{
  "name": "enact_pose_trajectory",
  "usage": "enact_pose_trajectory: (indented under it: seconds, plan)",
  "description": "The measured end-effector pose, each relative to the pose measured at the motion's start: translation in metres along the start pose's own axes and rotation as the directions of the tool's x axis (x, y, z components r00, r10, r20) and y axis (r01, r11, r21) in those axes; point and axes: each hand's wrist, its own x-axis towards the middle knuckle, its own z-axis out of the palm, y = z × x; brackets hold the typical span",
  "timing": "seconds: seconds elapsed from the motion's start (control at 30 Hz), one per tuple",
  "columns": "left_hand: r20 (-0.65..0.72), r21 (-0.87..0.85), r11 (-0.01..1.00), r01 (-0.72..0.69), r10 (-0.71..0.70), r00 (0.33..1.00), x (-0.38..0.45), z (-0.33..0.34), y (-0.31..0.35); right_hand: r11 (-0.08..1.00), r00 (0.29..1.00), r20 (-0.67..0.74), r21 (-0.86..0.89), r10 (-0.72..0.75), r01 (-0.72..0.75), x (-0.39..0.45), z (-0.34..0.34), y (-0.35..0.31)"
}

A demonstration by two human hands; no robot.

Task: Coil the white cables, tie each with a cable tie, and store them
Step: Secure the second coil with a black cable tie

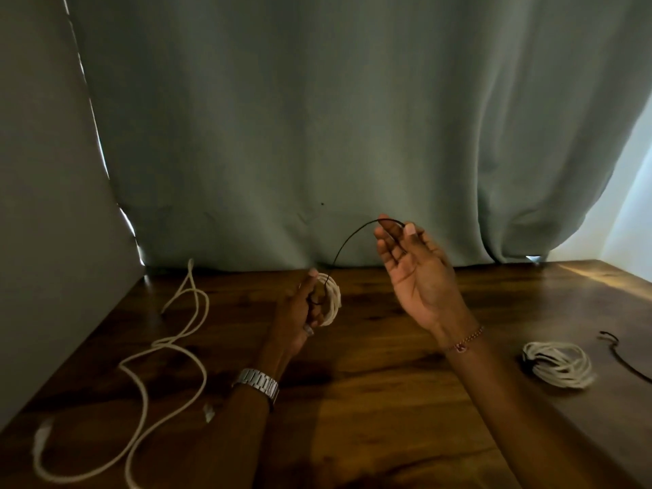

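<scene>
The person stands at a dark wooden bench point(370, 400) pushed up against a grey-green curtain point(317, 118). Their left hand point(303, 312) is raised a little above the bench top, its fingers point(312, 282) curled round a small coil of white cable point(331, 300), gripping the loops together near the middle of the bench's far side. A thin black cable tie point(347, 241) runs from that coil, arching up and over to the right hand point(416, 273).

The right hand is held higher, palm turned toward the person, with the far end of the tie pinched at the tips of the thumb and a finger; the remaining fingers point(386, 254) stand loosely together and nearly straight. A silver watch point(257, 381) sits on the left wrist and a thin chain bracelet point(464, 342) on the right.

On the left part of the bench a long white cable point(165, 351) lies uncoiled in loose, wandering loops, one end rising toward the curtain and a connector point(42, 435) near the front left edge. Another small connector point(209, 412) lies just beside the left forearm. On the right side a second coiled white cable point(559, 363) rests flat on the bench, well apart from the hands, and beside it, nearer the right edge, lies a loose black tie point(621, 354). Pale daylight shows past the curtain's right edge.
</scene>
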Motion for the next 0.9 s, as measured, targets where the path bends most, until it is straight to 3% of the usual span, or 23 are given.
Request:
enact_pose_trajectory:
  seconds: [0.3,0.77,0.83,0.9]
  plan:
    - [0.042,-0.243,0.965,0.102,-0.094,0.995,-0.005,0.001,0.008,1.0,0.997,-0.077,0.0,-0.026,0.026,0.015,0.004,0.013]
    - [0.105,-0.274,0.962,0.011,0.019,0.994,0.004,-0.008,0.0,1.0,0.981,-0.194,-0.01,-0.016,0.015,0.022,-0.012,0.023]
    - [0.114,-0.276,0.961,0.002,0.031,0.993,0.004,-0.009,0.001,0.994,0.967,-0.253,-0.096,0.018,-0.044,0.02,-0.015,0.028]
    - [0.117,-0.28,0.96,-0.003,0.037,0.992,0.004,-0.008,0.0,0.94,0.938,-0.347,-0.312,0.018,-0.134,0.016,-0.018,0.036]
